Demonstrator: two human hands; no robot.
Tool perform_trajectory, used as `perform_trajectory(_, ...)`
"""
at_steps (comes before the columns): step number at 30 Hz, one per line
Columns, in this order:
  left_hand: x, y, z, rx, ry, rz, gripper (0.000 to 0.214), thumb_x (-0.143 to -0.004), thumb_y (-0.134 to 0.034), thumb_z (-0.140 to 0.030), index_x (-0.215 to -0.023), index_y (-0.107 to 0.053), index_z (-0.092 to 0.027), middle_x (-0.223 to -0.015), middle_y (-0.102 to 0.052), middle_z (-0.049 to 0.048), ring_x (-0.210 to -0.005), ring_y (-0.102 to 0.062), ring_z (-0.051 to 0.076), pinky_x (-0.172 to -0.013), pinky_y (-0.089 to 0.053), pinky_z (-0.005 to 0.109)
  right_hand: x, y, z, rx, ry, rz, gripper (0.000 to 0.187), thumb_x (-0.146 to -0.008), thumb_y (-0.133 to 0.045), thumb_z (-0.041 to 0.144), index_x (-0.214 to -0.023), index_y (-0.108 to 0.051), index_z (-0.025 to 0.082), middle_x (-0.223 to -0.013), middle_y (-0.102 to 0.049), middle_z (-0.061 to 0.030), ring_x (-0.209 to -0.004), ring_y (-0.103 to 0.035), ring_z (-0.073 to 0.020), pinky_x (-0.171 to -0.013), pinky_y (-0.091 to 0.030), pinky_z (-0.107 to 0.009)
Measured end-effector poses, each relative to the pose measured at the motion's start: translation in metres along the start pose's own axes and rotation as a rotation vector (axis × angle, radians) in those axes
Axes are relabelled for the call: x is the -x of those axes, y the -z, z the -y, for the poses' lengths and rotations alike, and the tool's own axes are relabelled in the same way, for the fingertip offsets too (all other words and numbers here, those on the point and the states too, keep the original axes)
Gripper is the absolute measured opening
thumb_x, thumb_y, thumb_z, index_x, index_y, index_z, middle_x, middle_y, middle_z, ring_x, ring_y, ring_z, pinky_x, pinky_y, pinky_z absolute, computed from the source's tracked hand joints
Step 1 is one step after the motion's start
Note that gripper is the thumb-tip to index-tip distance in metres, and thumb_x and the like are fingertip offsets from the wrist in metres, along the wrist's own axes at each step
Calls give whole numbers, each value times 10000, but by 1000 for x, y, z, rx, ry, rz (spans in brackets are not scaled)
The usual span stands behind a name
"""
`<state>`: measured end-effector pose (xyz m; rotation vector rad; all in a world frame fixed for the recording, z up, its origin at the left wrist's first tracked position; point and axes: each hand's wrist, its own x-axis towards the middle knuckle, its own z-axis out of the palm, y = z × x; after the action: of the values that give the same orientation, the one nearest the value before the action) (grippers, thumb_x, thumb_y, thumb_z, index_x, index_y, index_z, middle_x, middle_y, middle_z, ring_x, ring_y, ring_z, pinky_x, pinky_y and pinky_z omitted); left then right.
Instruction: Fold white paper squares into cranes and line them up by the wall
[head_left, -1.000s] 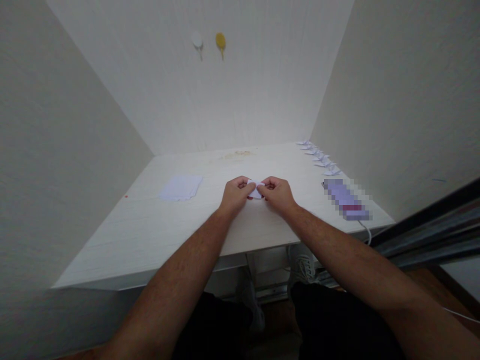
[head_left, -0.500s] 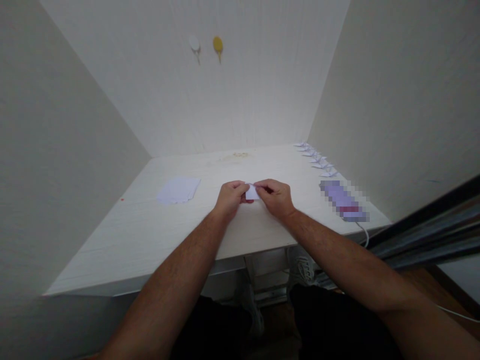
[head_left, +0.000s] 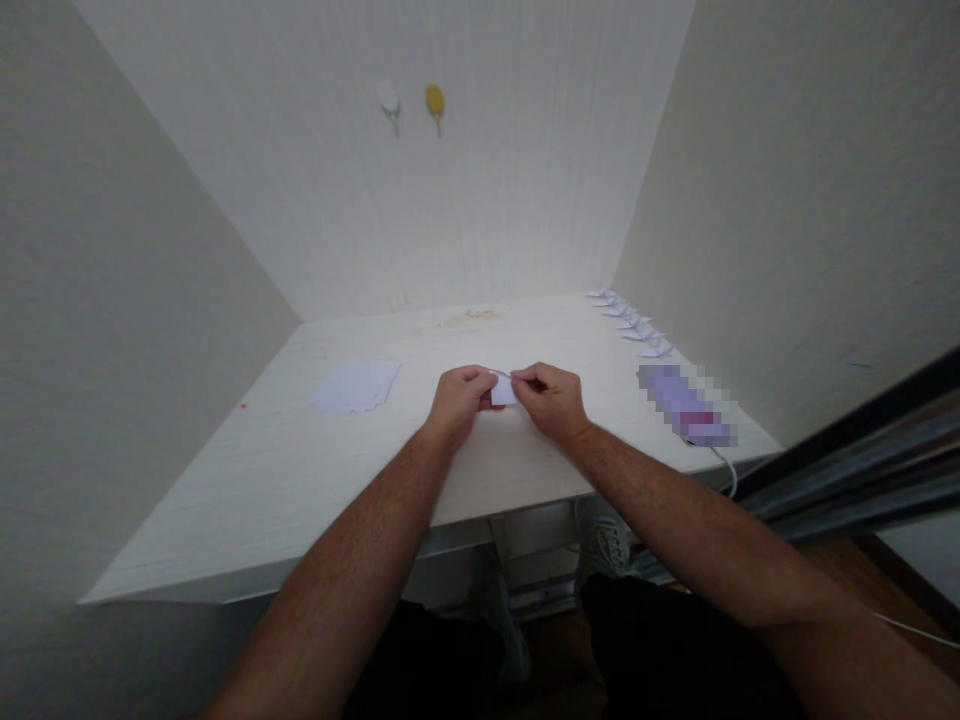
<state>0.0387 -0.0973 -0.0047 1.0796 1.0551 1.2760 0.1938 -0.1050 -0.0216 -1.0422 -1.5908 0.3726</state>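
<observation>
A small folded piece of white paper (head_left: pixel 503 390) is held between my two hands, above the middle of the white table. My left hand (head_left: pixel 459 400) pinches its left side, thumb on top and fingers behind. At the upper right edge, the thumb and index finger of my right hand (head_left: pixel 553 398) grip the paper. The fingers hide part of its outline, so its exact folds cannot be made out. To the left lies a loose stack of white paper sheets (head_left: pixel 357 386).
Several folded white paper figures (head_left: pixel 636 328) stand in a row along the table's right side. Nearer me lies a pixelated object (head_left: pixel 684 404) with a white cable (head_left: pixel 726 470). A yellow hook (head_left: pixel 435 100) and a white hook (head_left: pixel 388 98) hang on the back wall. Walls flank the table (head_left: pixel 300 490).
The whole view has shifted slightly, with the wall and table sitting a little lower. Both hands keep their grip on the folded paper, with barely any visible movement.
</observation>
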Motion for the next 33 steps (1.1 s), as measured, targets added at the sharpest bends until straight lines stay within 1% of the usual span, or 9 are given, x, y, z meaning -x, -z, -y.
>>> perform_trajectory(5, 0, 0, 1, 11, 0, 1, 205, -602, -772, -284, -679, -684, -116, -680, -684, 51, -592, -623, 132, -555, -545, 269, 0, -1, -3, -65, -32, 15, 181, -801, -644, 271, -885, -783, 192, -723, -737, -17, -619, -627, -140, -605, -493, -266)
perform_trajectory(9, 0, 0, 2, 27, -5, -9, 208, -595, -791, -280, -678, -679, -126, -733, -705, 52, -619, -638, 134, -567, -536, 265, 1, -2, -6, -60, -30, 2, 176, -819, -633, 282, -841, -788, 201, -721, -741, -19, -639, -642, -147, -633, -504, -277)
perform_trajectory(15, 0, 1, -1, 62, -7, -8, 220, -551, -824, -262, -647, -671, -135, -633, -666, 21, -566, -606, 124, -568, -507, 264, 1, -1, -4, -75, -9, 46, 231, -812, -631, 235, -952, -816, 228, -876, -800, -39, -719, -695, -162, -700, -558, -302)
perform_trajectory(17, 0, 1, -1, 59, -12, 9, 216, -562, -826, -266, -651, -683, -130, -639, -671, 28, -576, -609, 123, -579, -505, 263, 1, 0, -3, -68, 16, 39, 215, -819, -637, 228, -933, -819, 237, -872, -802, -39, -735, -707, -169, -705, -563, -307)
perform_trajectory(22, 1, 2, -1, 86, 6, 37, 220, -576, -821, -278, -660, -683, -130, -687, -683, 44, -590, -614, 129, -576, -500, 275, 2, 1, 0, -39, 141, 7, 195, -846, -628, 202, -887, -814, 242, -846, -799, -39, -759, -717, -173, -731, -565, -316)
perform_trajectory(28, 1, 1, -2, 104, 12, 38, 193, -569, -791, -267, -652, -680, -132, -686, -688, 54, -576, -604, 130, -558, -486, 275, 2, 2, 2, 3, 169, 26, 185, -847, -620, 193, -848, -797, 248, -828, -795, -22, -742, -707, -164, -724, -558, -307)
perform_trajectory(33, 1, -1, -2, 125, 1, 20, 161, -560, -771, -248, -626, -683, -130, -662, -680, 50, -558, -589, 126, -530, -463, 264, 3, 2, 2, 11, 215, 18, 219, -836, -579, 158, -813, -782, 237, -794, -783, -18, -723, -702, -154, -715, -556, -294)
